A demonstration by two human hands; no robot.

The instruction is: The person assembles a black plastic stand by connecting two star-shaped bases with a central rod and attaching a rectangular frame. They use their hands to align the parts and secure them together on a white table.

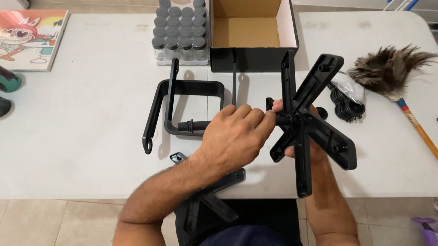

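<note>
White table [79, 120] stands on beige tiled floor [45, 232].

Mostly black parts on a white tabletop [79, 120]

Black star base [308, 118], black bracket [177, 97]; box [251, 24] black outside, brown inside; duster [388, 69] with brown-grey feathers, orange handle; jars [179, 32] with dark grey lids.

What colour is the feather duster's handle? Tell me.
The feather duster's handle is orange-yellow with a red-and-blue band near the feathers; the head view shows it.

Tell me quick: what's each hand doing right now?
Left hand: fingers pinched closed at the hub of the black star-shaped base.
Right hand: mostly hidden behind that base, gripping it.
</note>
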